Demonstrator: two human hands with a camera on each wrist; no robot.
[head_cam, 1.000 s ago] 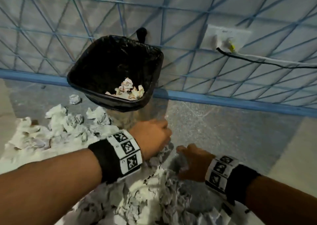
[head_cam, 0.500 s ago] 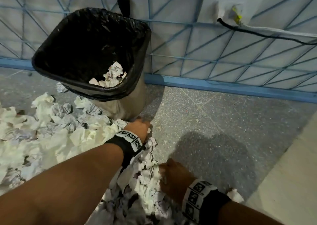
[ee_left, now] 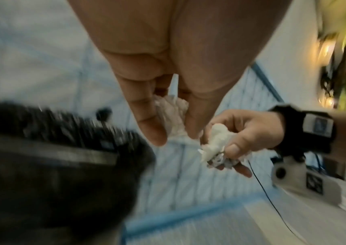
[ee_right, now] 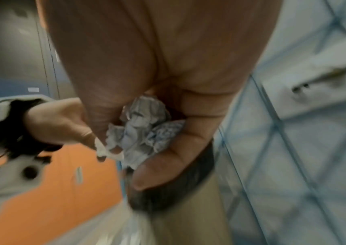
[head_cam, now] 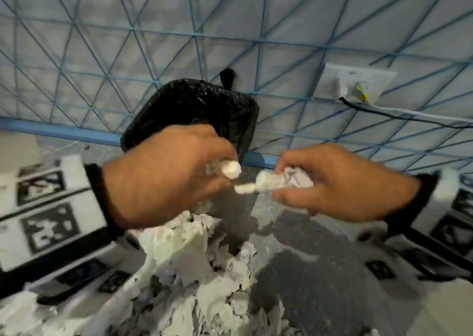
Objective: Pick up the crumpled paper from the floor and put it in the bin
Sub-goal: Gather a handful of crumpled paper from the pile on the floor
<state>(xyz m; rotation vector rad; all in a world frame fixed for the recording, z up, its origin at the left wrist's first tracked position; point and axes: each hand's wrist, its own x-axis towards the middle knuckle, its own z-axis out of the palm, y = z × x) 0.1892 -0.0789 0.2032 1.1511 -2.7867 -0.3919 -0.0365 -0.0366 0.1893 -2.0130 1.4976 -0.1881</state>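
Both my hands were raised in front of me, each closed around paper. My left hand (head_cam: pixel 163 177) pinched a small white crumpled wad (head_cam: pixel 230 168) between thumb and fingertips, and the left wrist view showed that wad (ee_left: pixel 173 114) squeezed between my curled fingers (ee_left: pixel 147 116). My right hand (head_cam: pixel 340 182) clutched a larger greyish-white crumpled paper ball (head_cam: pixel 279 180), its thumb and fingers wrapped round it; from the right wrist the ball (ee_right: pixel 145 131) sat in the cup of my palm. The two hands were near each other, apart, the papers almost meeting.

Below them, a loose heap of white crumpled paper (head_cam: pixel 194 271) lay on the speckled grey floor (head_cam: pixel 320 271). Beyond my left hand stood the bin with a black plastic liner (head_cam: pixel 204 102), against the pale wall with blue criss-cross lines (head_cam: pixel 230 28). My hand hid its opening, so I could not tell what it held. Farther right, a white wall socket (head_cam: pixel 358 82) held a black cable (head_cam: pixel 399 116).
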